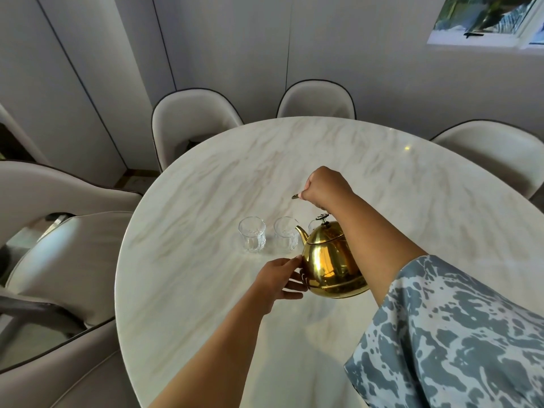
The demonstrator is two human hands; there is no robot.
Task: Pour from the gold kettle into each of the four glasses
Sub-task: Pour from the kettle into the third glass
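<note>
The gold kettle (pixel 329 262) hangs lifted above the marble table (pixel 206 178), tilted a little with its spout toward the glasses. My right hand (pixel 325 187) is closed around the kettle's handle, high above the lid. My left hand (pixel 281 278) rests with spread fingers against the kettle's lower left side. Two clear glasses stand upright just beyond the spout: one at the left (pixel 252 238), one in the middle (pixel 285 237). A third glass (pixel 312 224) peeks out behind the spout. Any further glass is hidden behind the kettle and my arm.
Beige padded chairs ring the round table: two at the far side (pixel 191 119) (pixel 316 98), one at the right (pixel 494 148), others at the left (pixel 59 260). My patterned sleeve (pixel 456 334) covers the lower right. A window (pixel 485 19) is in the far wall.
</note>
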